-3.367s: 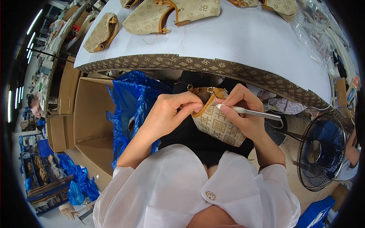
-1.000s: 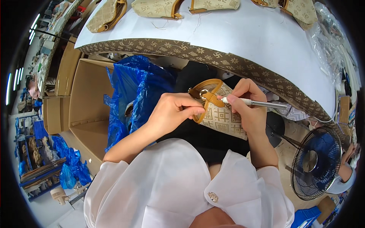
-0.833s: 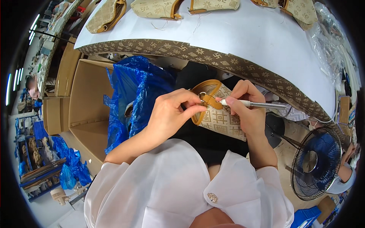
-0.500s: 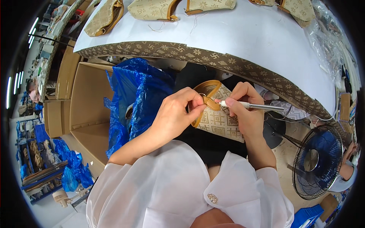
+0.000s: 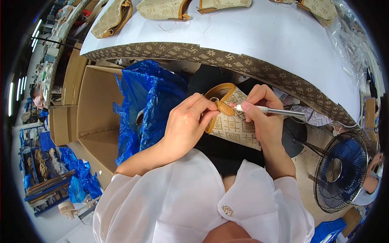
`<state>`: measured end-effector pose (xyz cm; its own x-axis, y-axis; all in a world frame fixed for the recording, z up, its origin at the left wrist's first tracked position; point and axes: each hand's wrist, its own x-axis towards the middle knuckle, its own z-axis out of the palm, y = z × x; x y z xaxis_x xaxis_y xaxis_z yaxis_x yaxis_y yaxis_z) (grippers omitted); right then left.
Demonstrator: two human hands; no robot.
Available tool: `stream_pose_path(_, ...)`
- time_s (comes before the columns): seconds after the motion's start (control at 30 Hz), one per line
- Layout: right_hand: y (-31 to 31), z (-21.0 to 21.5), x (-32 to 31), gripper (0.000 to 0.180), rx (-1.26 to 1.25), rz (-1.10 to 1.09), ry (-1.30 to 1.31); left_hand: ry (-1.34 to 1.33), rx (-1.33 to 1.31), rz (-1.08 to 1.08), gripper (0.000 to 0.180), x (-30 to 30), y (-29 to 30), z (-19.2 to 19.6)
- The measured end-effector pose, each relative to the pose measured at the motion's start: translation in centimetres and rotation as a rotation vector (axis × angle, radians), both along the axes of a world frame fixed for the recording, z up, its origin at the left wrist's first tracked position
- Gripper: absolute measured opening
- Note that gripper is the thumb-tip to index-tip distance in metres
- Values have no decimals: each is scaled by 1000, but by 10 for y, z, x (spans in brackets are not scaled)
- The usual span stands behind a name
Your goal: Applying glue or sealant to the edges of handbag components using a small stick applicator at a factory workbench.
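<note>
On my lap rests a small beige patterned bag (image 5: 231, 128) with tan leather trim round its opening. My left hand (image 5: 184, 121) pinches a tan leather tab (image 5: 225, 108) beside a metal ring at the bag's edge. Between the thumb and fingers of my right hand (image 5: 263, 113) is a pen-like tool (image 5: 279, 111) with a white grip and a silver shaft. Its thin tip points left at the rounded end of the tab; whether it touches is too small to tell.
Ahead stands a white-topped table (image 5: 259, 36) with several similar bags (image 5: 162, 9) along its far side. To my left is a cardboard box (image 5: 97, 101) with a blue plastic bag (image 5: 150, 89) against it. A black fan (image 5: 340, 172) stands at right, near another person's arm (image 5: 370, 182).
The view has shifted very slightly. My hands keep the same grips on tab and tool, and the tool's tip sits marginally farther right along the tab's end.
</note>
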<state>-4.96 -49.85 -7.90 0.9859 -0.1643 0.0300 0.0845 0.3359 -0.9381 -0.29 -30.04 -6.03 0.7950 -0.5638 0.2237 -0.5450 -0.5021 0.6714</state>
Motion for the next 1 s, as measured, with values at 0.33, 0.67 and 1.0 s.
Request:
stream_pose_path(0.33,-1,-8,0,17,-32,131,64,-103,118,-187,17,6,2,21)
stream_pose_path(0.67,1,-4,2,18,-158,169,101,415,-140,-115,18,26,6,8)
stream_pose_path(1.0,4,-9,2,21,-280,128,16,669,-384,-69,24,34,3,-8)
